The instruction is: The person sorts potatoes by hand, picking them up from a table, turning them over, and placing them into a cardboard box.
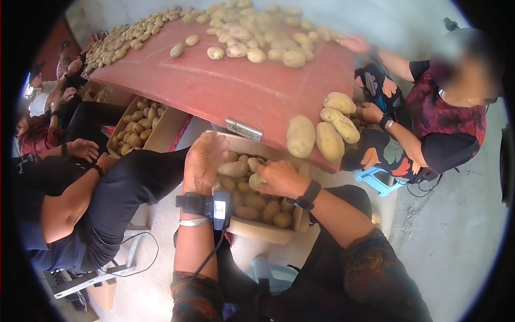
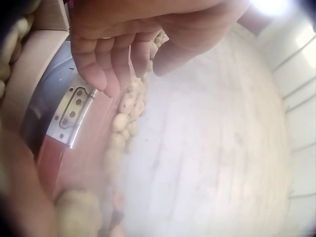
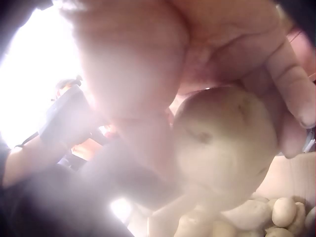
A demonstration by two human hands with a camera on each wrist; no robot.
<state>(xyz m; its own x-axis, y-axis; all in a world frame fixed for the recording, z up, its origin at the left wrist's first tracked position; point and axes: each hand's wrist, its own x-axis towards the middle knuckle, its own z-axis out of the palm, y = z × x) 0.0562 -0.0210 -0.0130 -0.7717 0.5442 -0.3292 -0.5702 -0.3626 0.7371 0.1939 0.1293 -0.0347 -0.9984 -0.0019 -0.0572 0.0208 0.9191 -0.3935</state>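
My right hand [image 1: 281,180] grips a pale yellow-brown potato [image 3: 227,140] over a cardboard box [image 1: 260,234]. In the right wrist view, the thumb and fingers wrap round this potato, which has a few dark marks. Many more potatoes [image 1: 251,205] fill the box below. My left hand [image 1: 204,161] is raised over the box's left side, near a metal hinge [image 1: 244,130] on the edge of a red board table [image 1: 214,91]. Its fingers bend loosely in the left wrist view, and nothing is between them and the thumb.
Several large potatoes [image 1: 328,140] lie on the table's near right corner; a big pile [image 1: 257,32] spreads along the far side. Another potato-filled box [image 1: 163,129] stands left. One person [image 1: 445,115] sits at right, another's knee [image 1: 145,172] is close on the left.
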